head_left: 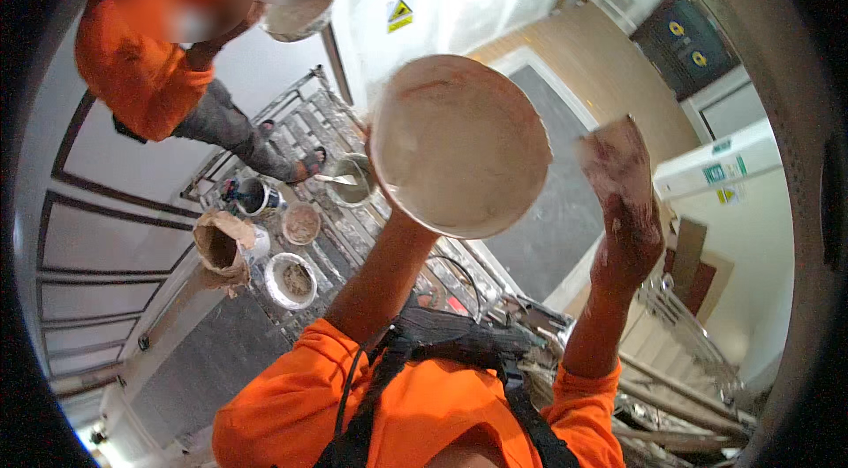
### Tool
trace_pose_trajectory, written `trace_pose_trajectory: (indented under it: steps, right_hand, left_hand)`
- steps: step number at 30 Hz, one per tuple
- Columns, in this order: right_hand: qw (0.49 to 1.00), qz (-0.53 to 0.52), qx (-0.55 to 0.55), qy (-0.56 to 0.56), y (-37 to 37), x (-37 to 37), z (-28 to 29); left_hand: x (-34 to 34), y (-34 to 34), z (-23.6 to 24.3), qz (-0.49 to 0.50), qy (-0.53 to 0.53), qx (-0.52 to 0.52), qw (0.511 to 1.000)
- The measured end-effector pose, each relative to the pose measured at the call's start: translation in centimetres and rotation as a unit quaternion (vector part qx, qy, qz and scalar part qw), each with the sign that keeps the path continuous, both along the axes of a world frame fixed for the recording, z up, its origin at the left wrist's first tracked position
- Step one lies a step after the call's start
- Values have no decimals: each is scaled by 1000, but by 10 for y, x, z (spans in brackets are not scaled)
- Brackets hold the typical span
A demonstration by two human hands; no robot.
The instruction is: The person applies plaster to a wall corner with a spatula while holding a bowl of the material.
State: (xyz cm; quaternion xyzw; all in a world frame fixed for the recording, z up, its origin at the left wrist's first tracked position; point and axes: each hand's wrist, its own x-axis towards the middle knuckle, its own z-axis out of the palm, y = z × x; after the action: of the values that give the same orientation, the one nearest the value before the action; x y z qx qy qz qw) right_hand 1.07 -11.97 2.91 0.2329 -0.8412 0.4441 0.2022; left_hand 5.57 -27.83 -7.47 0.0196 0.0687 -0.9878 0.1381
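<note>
The right hand [629,234] pinches a smeared, flat scraper [616,154]. A big round bowl [468,67] of pale paste [459,159] sits over the left hand, so I cannot tell its grip. Beyond, a white bucket [273,289] stands on slats [322,114] near another person [132,70].

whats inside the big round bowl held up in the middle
The bowl holds a pale, plaster-like mix across its inside. The mix covers the bottom, so its depth can't be told. The bowl's underside, where the left forearm disappears, is hidden.
</note>
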Motion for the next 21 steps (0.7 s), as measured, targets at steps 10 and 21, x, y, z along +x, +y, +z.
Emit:
trace_pose_trajectory:
  steps: [10,21]
  right_hand:
    - [993,-83,-36,78,-8,17,1]
    - [943,83,171,272,22,23,-46]
  left_hand:
    - [-15,1,13,-50,13,-10,999]
    - [-29,6,26,-50,24,-42,998]
